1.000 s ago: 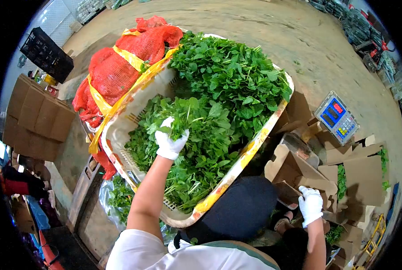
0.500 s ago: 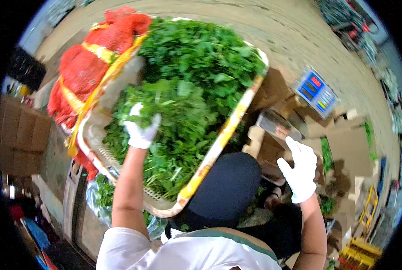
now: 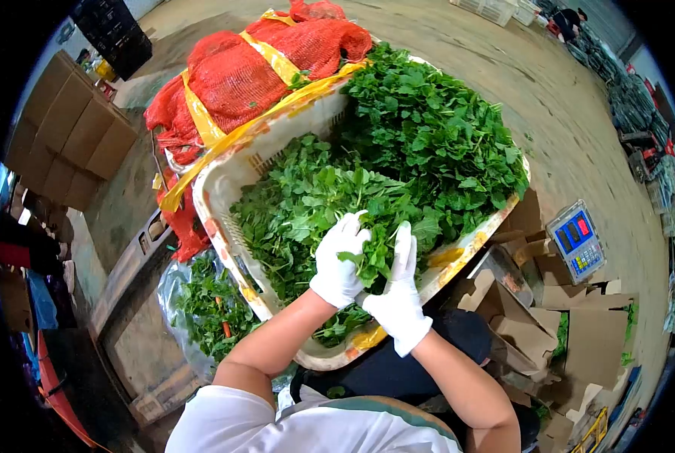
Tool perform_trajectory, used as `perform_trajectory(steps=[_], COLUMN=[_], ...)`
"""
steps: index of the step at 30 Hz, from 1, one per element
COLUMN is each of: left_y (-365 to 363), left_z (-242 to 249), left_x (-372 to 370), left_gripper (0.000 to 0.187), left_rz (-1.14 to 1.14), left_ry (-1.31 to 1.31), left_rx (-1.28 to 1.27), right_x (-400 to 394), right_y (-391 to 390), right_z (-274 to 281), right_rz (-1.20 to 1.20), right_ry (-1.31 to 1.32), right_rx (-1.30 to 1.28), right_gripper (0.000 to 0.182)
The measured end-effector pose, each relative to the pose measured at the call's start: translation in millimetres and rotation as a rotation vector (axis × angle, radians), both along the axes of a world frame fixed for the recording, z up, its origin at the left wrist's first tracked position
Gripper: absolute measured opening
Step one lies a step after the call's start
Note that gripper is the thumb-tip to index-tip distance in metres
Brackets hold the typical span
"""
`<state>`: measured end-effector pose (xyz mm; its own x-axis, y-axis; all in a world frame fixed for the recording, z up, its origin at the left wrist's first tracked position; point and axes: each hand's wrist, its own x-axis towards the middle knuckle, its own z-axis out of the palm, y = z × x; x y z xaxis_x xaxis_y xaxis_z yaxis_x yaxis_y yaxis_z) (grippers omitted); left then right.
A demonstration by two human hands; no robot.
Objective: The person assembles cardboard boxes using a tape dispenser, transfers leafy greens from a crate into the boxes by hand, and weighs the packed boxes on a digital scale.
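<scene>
Brown cardboard boxes [image 3: 73,143] stand at the far left, their outer side lost in the dark edge of the view. Next come red mesh sacks [image 3: 231,83] bound with yellow tape, and nearer, a clear plastic bag [image 3: 172,296] of greens whose near end is partly covered by the forearm. To their right sits a pale basket [image 3: 224,249] with a stained rim, full of leafy greens [image 3: 299,189]; the heap hides most of its floor. Over its near part, the white-gloved left hand [image 3: 339,260] curls around leafy sprigs [image 3: 375,257], some of its fingers hard to make out among the leaves. Just beside it, the gloved right hand [image 3: 400,302] has its fingers straight and close together, thumb apart, against the same sprigs; whether it grips any cannot be told. A darker green pile [image 3: 443,136] fills the basket's far right. Beyond the rim are a scale display [image 3: 577,240], its digits too small to read, and open cartons [image 3: 594,340], whose contents are mostly hidden by the flaps.
</scene>
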<state>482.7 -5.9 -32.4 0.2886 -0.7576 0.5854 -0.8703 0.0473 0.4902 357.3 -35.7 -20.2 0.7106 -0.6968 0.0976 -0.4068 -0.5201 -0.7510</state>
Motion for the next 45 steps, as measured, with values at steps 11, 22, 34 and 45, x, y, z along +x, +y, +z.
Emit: perform_trajectory(steps=[11,22,34,45], left_y=[27,21,-77,-125], left_z=[3,32,-54,109], left_x=[34,184,130,80], left_gripper=[0.071,0.084,0.095,0.054], left_rz=[-0.367,0.021,-0.749,-0.501], left_ry=[0.265,-0.582,-0.224,-0.281], left_rx=[0.232,0.546,0.546,0.580], right_x=[41,59,53,5], right_y=[-40,-35,-73,-108], right_z=[-111,-62,-111,48], right_rz=[-0.078,-0.325,-0.348,0.010], right_ry=[-0.304,-0.398,-0.682,-0.339], right_rx=[0.777,1.116,1.544,0.292], right_gripper=[0.053,0.060,0.054,0.028])
